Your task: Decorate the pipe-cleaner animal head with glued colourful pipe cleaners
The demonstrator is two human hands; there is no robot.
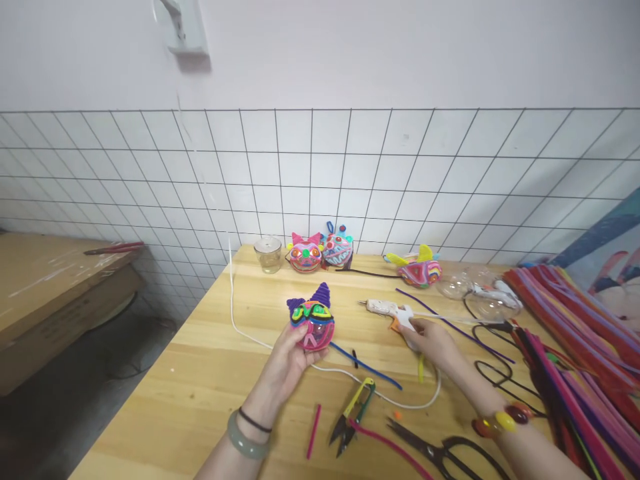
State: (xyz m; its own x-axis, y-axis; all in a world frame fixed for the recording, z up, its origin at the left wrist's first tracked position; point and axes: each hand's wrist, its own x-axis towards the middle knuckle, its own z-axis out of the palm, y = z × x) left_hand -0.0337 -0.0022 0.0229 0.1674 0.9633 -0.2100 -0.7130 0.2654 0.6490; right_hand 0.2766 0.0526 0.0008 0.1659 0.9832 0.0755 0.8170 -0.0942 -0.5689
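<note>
Holding purple-eared cat face (pixel 318 328) in left hand (pixel 289 363), above wooden table (pixel 200 373) near blue pipe cleaner (pixel 367 367); gripping white glue gun (pixel 400 315) in right hand (pixel 431 339), pointing its nozzle (pixel 362 303) leftward.

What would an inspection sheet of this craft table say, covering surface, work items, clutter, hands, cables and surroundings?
Surface: pale wooden table, grain visible.
Work items: cat-like face with purple ears; white glue gun.
Clutter: snips, dark scissors, blue fuzzy stem, stem bundles at right, glass at back.
Hands: left hand holds the face; right hand grips the glue gun.
Cables: white cable curves across the table; black loops at right, cable or stem, cannot tell.
Surroundings: grid-lined wall behind; wall socket with plug.
</note>
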